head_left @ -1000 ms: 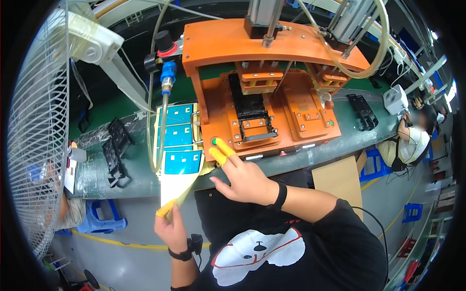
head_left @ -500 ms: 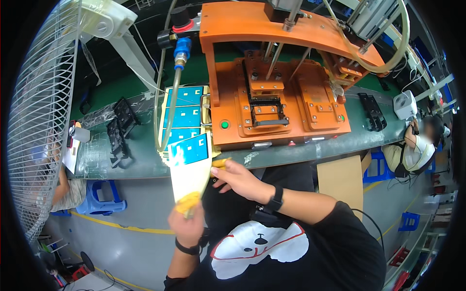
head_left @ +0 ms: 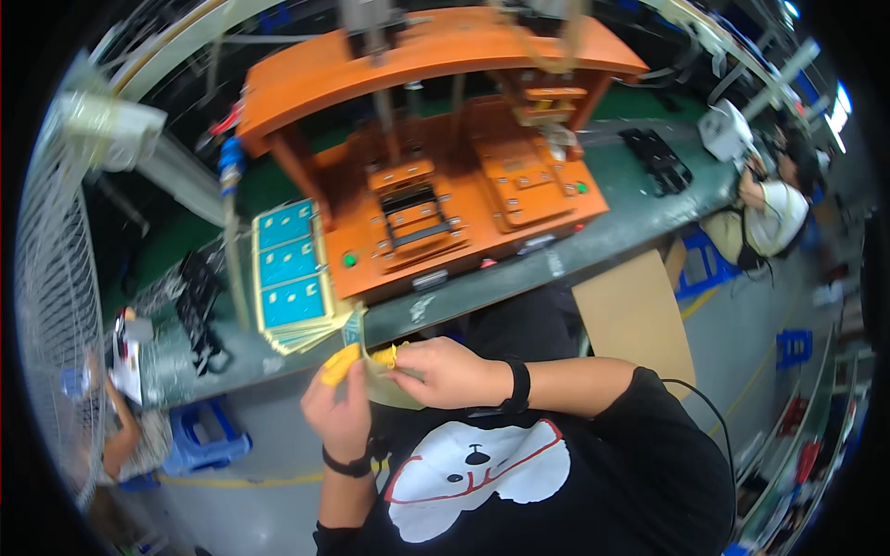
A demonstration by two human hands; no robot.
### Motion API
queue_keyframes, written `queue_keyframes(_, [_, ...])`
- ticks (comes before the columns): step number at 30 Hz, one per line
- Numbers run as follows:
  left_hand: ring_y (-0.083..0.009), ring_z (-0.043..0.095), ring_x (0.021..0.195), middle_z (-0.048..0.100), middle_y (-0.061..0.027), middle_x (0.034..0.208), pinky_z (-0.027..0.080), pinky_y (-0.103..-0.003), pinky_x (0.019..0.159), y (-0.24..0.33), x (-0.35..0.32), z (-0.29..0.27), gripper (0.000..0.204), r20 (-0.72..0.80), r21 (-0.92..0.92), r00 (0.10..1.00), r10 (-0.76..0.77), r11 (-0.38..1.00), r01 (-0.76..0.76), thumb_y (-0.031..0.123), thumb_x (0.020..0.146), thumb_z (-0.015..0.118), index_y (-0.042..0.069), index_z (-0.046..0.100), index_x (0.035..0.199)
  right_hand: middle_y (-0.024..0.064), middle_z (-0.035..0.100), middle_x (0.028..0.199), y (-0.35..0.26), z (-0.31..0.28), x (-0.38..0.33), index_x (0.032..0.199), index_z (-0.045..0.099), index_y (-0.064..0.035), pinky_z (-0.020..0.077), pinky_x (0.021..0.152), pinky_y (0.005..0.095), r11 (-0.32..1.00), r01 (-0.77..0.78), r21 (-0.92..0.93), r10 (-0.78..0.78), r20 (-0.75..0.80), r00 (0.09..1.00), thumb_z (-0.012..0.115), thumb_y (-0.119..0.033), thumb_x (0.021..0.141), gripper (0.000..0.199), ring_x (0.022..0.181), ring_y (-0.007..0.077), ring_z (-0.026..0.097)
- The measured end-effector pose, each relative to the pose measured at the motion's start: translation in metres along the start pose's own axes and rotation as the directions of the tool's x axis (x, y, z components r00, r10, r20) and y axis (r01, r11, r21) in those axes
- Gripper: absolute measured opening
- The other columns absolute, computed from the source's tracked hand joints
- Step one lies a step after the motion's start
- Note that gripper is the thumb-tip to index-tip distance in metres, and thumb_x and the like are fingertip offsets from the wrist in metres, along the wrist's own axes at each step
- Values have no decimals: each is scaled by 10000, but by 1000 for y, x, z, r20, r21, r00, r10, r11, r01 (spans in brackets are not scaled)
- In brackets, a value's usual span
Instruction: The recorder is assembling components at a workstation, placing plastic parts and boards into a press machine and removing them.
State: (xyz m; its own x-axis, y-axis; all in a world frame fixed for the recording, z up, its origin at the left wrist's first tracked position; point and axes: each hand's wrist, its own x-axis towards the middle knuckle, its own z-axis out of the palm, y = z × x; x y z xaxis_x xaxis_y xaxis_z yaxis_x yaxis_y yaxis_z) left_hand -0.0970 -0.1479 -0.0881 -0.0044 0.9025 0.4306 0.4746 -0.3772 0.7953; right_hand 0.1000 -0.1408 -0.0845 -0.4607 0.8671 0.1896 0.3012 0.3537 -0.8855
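A pale backing sheet [head_left: 391, 393] with a blue film piece near its top is bent between my hands, in front of the bench edge. My left hand [head_left: 337, 408] pinches it from the left, with yellow covers on its fingertips. From the right, my right hand [head_left: 450, 372] is closed at the sheet's edge, yellow covers on its fingers too; its exact grip is partly hidden. Just beyond lies a stack of backing sheets [head_left: 324, 328] carrying blue film pieces. Beside this stack stands an orange press fixture [head_left: 371, 274] with a green button at its front left.
Black plastic frames [head_left: 199, 315] lie on the green bench at left, and a black part [head_left: 656, 162] lies at right. A wire fan guard [head_left: 56, 306] is at far left. Cardboard [head_left: 635, 301] leans below the bench. Another person [head_left: 779, 213] sits at right.
The sheet has turned from lying flat in view to being bent and edge-on, drawn closer to me. My left hand has risen toward my right hand. The whole view has shifted and tilted.
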Motion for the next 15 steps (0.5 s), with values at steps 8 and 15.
queue_keyframes(8, [-207,678,990,698,-136,1136,531,-360,890,-28,22,-26,213,156,-833,972,-178,505,226,174,1041,564,4,617,1158,59,690,819,110,-101,-206,1101,648,-67,532,626,313,712,-134,689,681,-631,372,530,-185,1045,176,705,170,665])
queue_keyframes(15, [-161,675,874,689,-100,1007,542,-284,804,-28,21,7,184,350,-530,930,-109,796,293,122,1016,614,-26,616,1125,-53,437,551,207,33,-451,938,622,-110,268,374,257,-208,163,965,975,190,118,568,-281,1012,195,402,68,387])
